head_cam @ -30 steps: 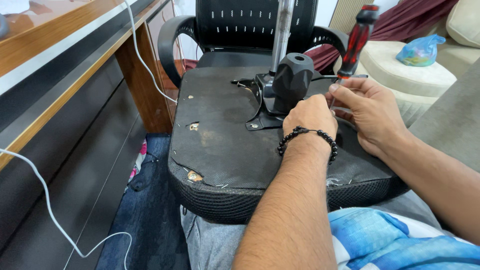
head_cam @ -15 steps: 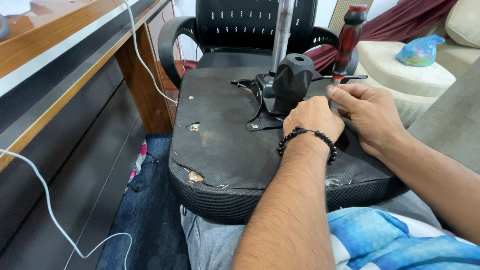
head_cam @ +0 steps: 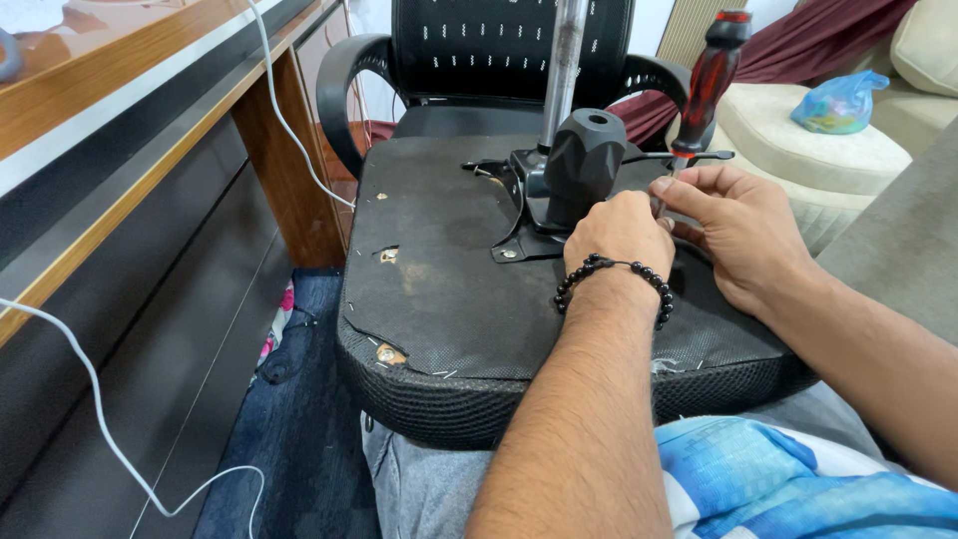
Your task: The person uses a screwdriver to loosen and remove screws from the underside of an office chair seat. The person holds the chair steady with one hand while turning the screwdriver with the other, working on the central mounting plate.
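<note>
Overturned chair seat (head_cam: pixel 449 299) lies across the lap; right hand (head_cam: pixel 743 235) pinches the upright screwdriver (head_cam: pixel 704 95) beside the black mechanism (head_cam: pixel 579 165), left hand (head_cam: pixel 619 230) curled closed there (contents hidden). Best kept vertical, pressed firmly.

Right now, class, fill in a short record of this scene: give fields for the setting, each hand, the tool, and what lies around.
Setting: upturned office chair seat, its black underside facing up, resting on the person's lap
Left hand: on the seat beside the black mechanism housing, beaded bracelet on the wrist
Right hand: fingers pinch the screwdriver's shaft low down
Tool: screwdriver, dark red handle, standing nearly upright
Damage: torn fabric at the seat's near-left edge
Around: wooden desk with white cable at left, cream sofa with blue bag at right
</note>
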